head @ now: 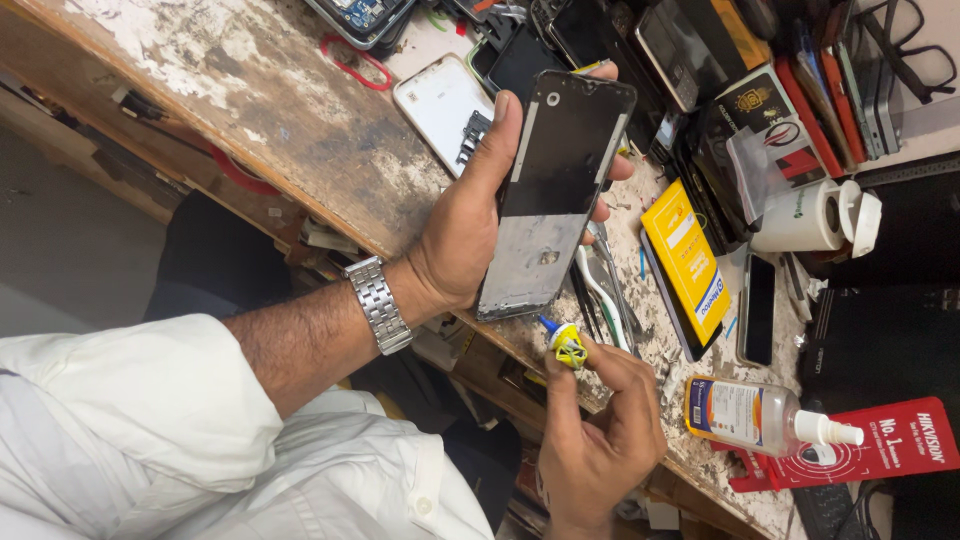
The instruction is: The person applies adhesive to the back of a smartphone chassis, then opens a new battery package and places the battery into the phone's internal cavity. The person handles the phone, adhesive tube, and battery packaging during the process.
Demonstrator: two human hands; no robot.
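Partly hidden: left hand [455, 235] grips phone frame [555, 195]; right hand [600, 430] pinches glue tube [566, 343].

Glue tube [566, 345] mostly hidden inside right hand [598, 430], phone frame's [556, 200] left edge behind left hand [462, 235], spectacles [905, 45] cut off top right

I'm looking at what seems a phone repair workshop: a scarred, stained wooden bench [300, 130] crowded with stripped handsets [440, 100], boxed spare parts [686, 255], tweezers [610, 290] and a clear liquid bottle [760, 415].
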